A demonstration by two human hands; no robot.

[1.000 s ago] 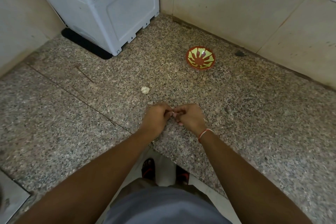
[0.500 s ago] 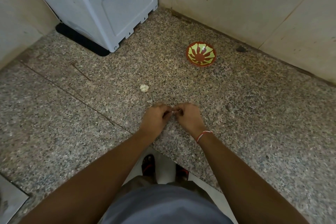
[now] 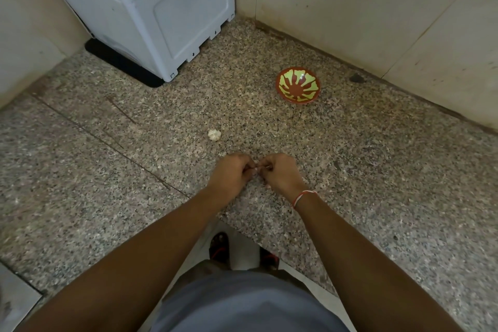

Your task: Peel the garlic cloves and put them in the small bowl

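Note:
My left hand (image 3: 232,176) and my right hand (image 3: 280,174) meet fingertip to fingertip over the granite counter (image 3: 350,170), near its front corner. Between them they pinch a small pale garlic clove (image 3: 257,169), mostly hidden by the curled fingers. A white garlic bulb (image 3: 214,134) lies on the counter just beyond my left hand. Farther back and to the right stands the small red bowl (image 3: 298,84) with a yellow-green sunburst pattern; nothing shows inside it.
A white boxy appliance (image 3: 151,8) on a dark mat fills the back left corner. Beige walls close the counter at the back and right. A dark spot (image 3: 356,78) lies near the back wall. The counter's front corner drops to the floor by my feet.
Both hands stay together at the same spot, with only small finger movements on the clove. The camera has shifted slightly.

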